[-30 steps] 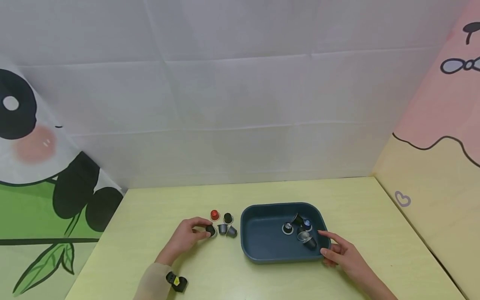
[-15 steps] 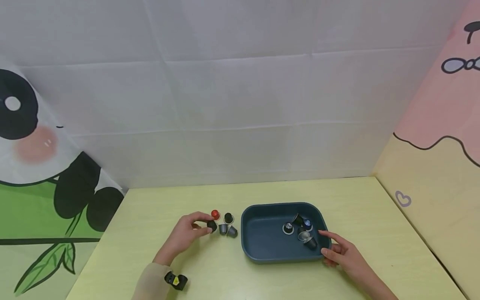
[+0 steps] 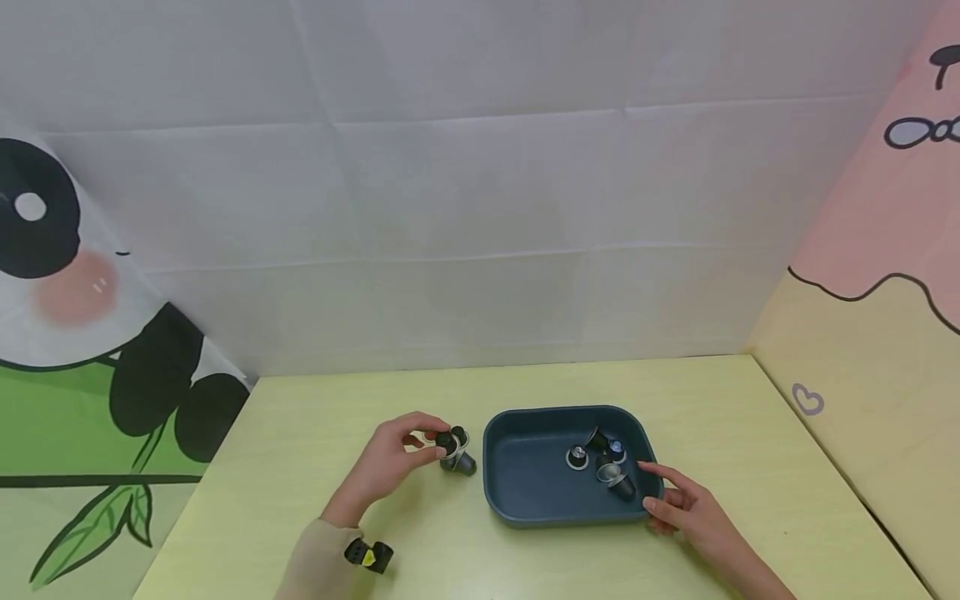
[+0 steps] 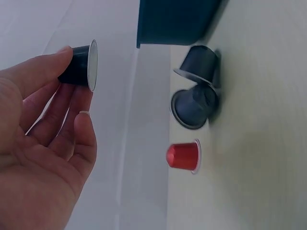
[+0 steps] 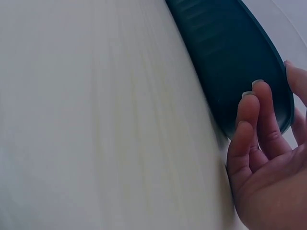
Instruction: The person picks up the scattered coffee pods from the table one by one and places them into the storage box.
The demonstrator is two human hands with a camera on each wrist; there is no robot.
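Head view: left hand (image 3: pixel 390 467) pinches small dark cup (image 3: pixel 447 442), lifted over counter (image 3: pixel 300 433), just left of blue tray (image 3: pixel 525 508). Right hand (image 3: pixel 686 508) relaxed, fingers touching tray edge; more cups (image 3: pixel 600 462) inside.

Left wrist view: cup (image 4: pixel 79 64) held by sides between thumb and fingers; looks light, thin, easy to dent. Red cup (image 4: pixel 183 155) and two dark cups (image 4: pixel 196 91) lie past fingertips, well clear of path.

Right wrist view: straight fingers (image 5: pixel 254 120) rest on tray wall (image 5: pixel 230 62).

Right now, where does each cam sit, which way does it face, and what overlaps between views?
Head: worn on the head, facing forward and down at the table; shows left hand pinching a dark capsule, right hand at the tray.
Left wrist: beside the left hand, facing the capsule, a red capsule and two dark ones.
Right wrist: low on the table, facing the tray's outer wall; fingers show.
Shared: all three see the tray.
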